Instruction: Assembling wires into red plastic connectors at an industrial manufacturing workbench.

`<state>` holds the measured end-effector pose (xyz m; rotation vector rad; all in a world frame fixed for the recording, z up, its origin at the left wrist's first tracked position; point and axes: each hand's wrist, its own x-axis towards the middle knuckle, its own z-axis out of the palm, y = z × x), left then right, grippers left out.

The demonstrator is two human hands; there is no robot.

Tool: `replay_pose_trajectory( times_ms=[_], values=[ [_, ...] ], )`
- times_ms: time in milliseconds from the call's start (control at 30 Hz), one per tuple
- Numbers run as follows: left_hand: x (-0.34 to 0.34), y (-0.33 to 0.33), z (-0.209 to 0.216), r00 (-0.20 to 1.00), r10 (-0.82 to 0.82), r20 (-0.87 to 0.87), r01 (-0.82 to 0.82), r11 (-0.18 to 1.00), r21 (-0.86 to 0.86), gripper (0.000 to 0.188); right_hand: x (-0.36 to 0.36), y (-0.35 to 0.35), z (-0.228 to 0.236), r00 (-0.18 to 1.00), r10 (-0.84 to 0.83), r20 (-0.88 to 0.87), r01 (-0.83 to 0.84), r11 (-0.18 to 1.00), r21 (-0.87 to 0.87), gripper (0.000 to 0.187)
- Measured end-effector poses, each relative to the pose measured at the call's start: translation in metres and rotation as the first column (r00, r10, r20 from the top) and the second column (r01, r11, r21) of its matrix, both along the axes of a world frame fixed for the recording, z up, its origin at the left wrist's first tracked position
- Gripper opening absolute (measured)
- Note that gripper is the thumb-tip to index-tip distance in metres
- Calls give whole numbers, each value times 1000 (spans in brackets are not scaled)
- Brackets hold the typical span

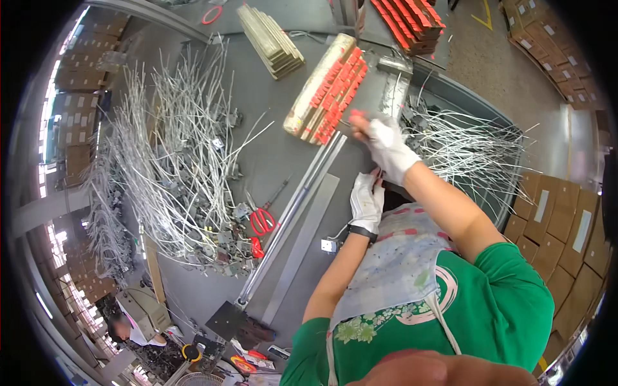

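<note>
My right hand [388, 143], in a white glove with bare fingertips, is raised over the grey bench beside a stack of pale bars [320, 83] lined with red tabs. Its fingers are closed, with a bright red spot at their tips, too small to name. Nearer my body, my left hand [367, 202], gloved the same way and with a black wristband, has its fingers pinched together. What they hold is hidden. A white connector on a cable [329, 245] lies beside the left wrist. Left of the hands, a pair of metal rails [293, 215] runs along the bench.
A large heap of white cables [174, 161] covers the left bench. Red-handled scissors [262, 221] lie at its edge. More cables [463, 145] fill a grey bin at right. Pale bars [270, 42] and red-tabbed bars [409, 26] lie farther off. Cartons [560, 222] stand at right.
</note>
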<state>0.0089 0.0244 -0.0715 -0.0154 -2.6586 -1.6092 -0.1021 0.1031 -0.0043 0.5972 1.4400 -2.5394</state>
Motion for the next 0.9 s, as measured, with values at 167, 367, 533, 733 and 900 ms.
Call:
replay_pose_trajectory(
  times_ms=[167,367,533,733,900],
  values=[
    [-5,9,-1,995,-63,83,70,995,-76,21,54,72,-63,978,-96,185,82,993,81,26],
    [-4,12,-8,998,-64,28,68,988,-137,22,84,75,-83,977,-22,214,23,1000,-1,36],
    [-2,10,-8,996,-82,30,85,989,-123,24,74,74,-76,987,103,123,-121,982,148,33],
    [10,3,7,998,-53,-29,54,997,47,24,78,67,-61,990,139,36,-143,963,229,38],
    [29,-8,23,999,30,46,-40,972,230,33,86,55,-18,980,200,9,-198,962,190,38]
  ],
)
